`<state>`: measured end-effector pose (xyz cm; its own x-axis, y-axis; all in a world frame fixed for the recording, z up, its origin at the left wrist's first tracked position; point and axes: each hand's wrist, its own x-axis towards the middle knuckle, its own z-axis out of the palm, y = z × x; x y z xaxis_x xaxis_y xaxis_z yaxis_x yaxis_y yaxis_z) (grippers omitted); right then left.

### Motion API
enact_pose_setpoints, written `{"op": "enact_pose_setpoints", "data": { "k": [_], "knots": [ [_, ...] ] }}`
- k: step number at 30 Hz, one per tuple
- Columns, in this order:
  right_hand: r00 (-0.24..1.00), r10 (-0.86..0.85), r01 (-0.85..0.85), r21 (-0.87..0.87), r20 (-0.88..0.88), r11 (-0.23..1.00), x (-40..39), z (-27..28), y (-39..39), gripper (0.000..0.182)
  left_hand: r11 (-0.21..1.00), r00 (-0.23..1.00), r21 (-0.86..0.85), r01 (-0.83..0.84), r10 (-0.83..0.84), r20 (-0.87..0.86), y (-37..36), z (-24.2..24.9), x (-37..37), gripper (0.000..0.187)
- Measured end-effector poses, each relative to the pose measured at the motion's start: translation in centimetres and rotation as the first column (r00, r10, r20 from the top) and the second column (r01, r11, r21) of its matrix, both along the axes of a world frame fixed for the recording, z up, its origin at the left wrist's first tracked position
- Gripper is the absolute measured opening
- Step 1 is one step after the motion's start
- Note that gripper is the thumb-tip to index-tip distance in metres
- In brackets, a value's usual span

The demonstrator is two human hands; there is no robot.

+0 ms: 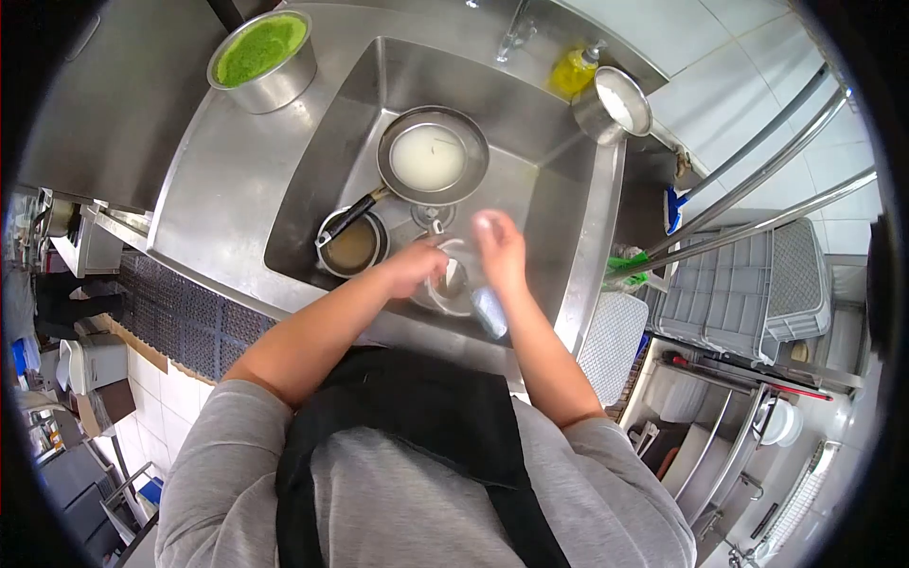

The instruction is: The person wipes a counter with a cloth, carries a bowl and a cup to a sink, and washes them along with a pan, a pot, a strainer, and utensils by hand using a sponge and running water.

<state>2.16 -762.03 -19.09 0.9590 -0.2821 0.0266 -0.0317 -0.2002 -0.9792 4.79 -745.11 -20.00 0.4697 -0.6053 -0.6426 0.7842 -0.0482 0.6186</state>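
Both hands are over the near part of a steel sink [559, 199]. My left hand [415, 268] is closed at the left side of a round, clear-looking container [453, 289]; its fingers are blurred. My right hand [499, 248] is raised at the container's right, smeared by motion, and its grip is hard to make out. A bluish-grey cloth or sponge [489, 312] hangs just below that hand. Beyond them a frying pan [433, 151] holds whitish liquid. A small pot [352, 248] with cloudy liquid stands left of my left hand, under the pan's black handle.
A steel pot with green contents [263, 59] stands on the counter [222, 170] at the back left. Behind the sink are a faucet [511, 38], a yellow soap bottle [575, 71] and a steel pot with white contents [613, 106]. Grey crates [724, 293] stand at the right.
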Motion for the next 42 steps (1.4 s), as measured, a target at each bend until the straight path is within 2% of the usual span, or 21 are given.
{"op": "enact_pose_setpoints", "data": {
  "k": [2, 4, 6, 9, 11, 15, 17, 19, 20, 22, 23, 24, 26, 28, 30, 32, 33, 38, 40, 41, 42],
  "knots": [
    [0.986, -0.087, 0.079, -0.057, -0.14, 0.995, -1.2, 0.3, -1.3, 0.024, 1.0, 0.998, 0.015, 0.023, -0.022, -0.051, 0.3, -1.8, -0.8, 0.052],
    [0.766, 0.03, -0.111, -0.087, -0.643, 0.99, -2.8, -2.2, -4.4, 0.046, 0.998, 0.977, 0.062, 0.026, -0.012, -0.213, 0.5, -1.4, -1.5, 0.025],
    [0.62, 0.16, -0.046, 0.168, -0.768, 0.985, -6.4, -4.8, -4.6, 0.055, 0.999, 0.971, 0.035, -0.025, 0.033, -0.238, 0.5, -2.7, -2.1, 0.006],
    [0.553, 0.122, -0.29, -0.053, -0.824, 0.956, -9.5, -2.3, -3.4, 0.053, 0.997, 0.986, 0.068, 0.024, -0.013, -0.166, 0.3, -2.7, -1.9, 0.004],
    [0.552, 0.408, -0.441, 0.161, -0.727, 0.883, -9.7, -1.1, -3.7, 0.05, 0.998, 0.988, 0.059, 0.01, -0.001, -0.152, 0.4, -2.8, -1.9, 0.004],
    [0.442, 0.636, -0.509, 0.407, -0.633, 0.759, -8.9, 0.1, -6.3, 0.045, 0.987, 0.981, 0.033, -0.155, 0.157, -0.111, 1.5, -4.7, -1.7, 0.008],
    [0.569, 0.607, -0.349, 0.505, -0.555, 0.789, -8.7, 0.0, -7.8, 0.04, 0.975, 0.97, 0.032, -0.221, 0.224, -0.098, 2.4, -5.6, -1.6, 0.013],
    [0.709, 0.425, 0.196, 0.735, -0.563, 0.649, -8.2, 0.1, -7.3, 0.038, 0.981, 0.978, 0.027, -0.194, 0.196, -0.077, 2.5, -5.5, -1.6, 0.014],
    [0.752, 0.414, 0.204, 0.778, -0.513, 0.594, -8.1, -1.0, -7.9, 0.057, 0.987, 0.985, 0.023, -0.161, 0.162, -0.061, 2.6, -5.5, -1.9, 0.014],
    [0.857, 0.218, 0.108, 0.577, -0.467, 0.81, -6.7, 0.4, -4.3, 0.062, 0.991, 0.989, 0.033, -0.126, 0.129, -0.074, 1.3, -5.8, -2.6, 0.022],
    [0.826, 0.279, 0.018, 0.517, -0.49, 0.856, -6.4, 0.4, -3.6, 0.067, 0.995, 0.993, 0.04, -0.089, 0.092, -0.077, 0.8, -5.8, -2.6, 0.029],
    [0.791, 0.333, -0.078, 0.455, -0.513, 0.887, -6.0, 0.5, -3.1, 0.073, 0.996, 0.994, 0.041, -0.083, 0.086, -0.069, 0.9, -5.1, -2.3, 0.029],
    [0.67, 0.283, 0.067, 0.435, -0.686, 0.898, -5.3, 4.2, -2.4, 0.068, 0.98, 0.977, -0.023, -0.195, 0.197, 0.077, 1.4, -2.5, -1.7, 0.052],
    [0.638, 0.52, -0.204, 0.527, -0.568, 0.825, -5.4, 2.1, -2.9, 0.059, 0.993, 0.983, 0.023, -0.112, 0.107, 0.149, 1.5, -0.5, -1.4, 0.071],
    [0.79, 0.313, -0.218, 0.235, -0.528, 0.947, -4.6, -0.3, -2.7, 0.044, 0.979, 0.947, 0.201, 0.019, -0.082, 0.31, 0.5, 1.9, -1.5, 0.077],
    [0.868, 0.3, -0.473, -0.477, -0.396, 0.74, -2.4, 1.1, -0.7, 0.042, 0.957, 0.923, 0.235, 0.167, -0.236, 0.305, -0.4, 0.6, -2.0, 0.075],
    [0.846, 0.529, -0.447, -0.628, -0.065, 0.638, -1.6, 0.7, -0.2, 0.038, 0.945, 0.926, 0.246, 0.217, -0.279, 0.254, -0.5, 0.6, -1.6, 0.074],
    [0.866, 0.499, -0.355, -0.668, 0.029, 0.654, -2.6, 1.3, 0.2, 0.034, 0.837, 0.806, 0.431, 0.337, -0.493, 0.327, -0.7, 2.9, -0.5, 0.071],
    [0.951, -0.069, 0.023, -0.155, -0.301, 0.988, -3.7, 0.2, 1.1, 0.032, 0.926, 0.663, 0.377, 0.006, -0.286, 0.692, -1.0, 2.7, -1.2, 0.075],
    [0.877, -0.117, 0.266, 0.268, -0.465, 0.926, -4.5, -3.5, 1.1, 0.03, 0.943, 0.527, 0.299, -0.146, -0.182, 0.83, -1.1, 2.6, -1.4, 0.077],
    [0.756, -0.091, 0.431, 0.388, -0.648, 0.815, -5.0, -0.7, 2.5, 0.029, 0.943, 0.526, 0.298, -0.148, -0.18, 0.831, -1.3, 2.6, -1.6, 0.077]
  ]
}}
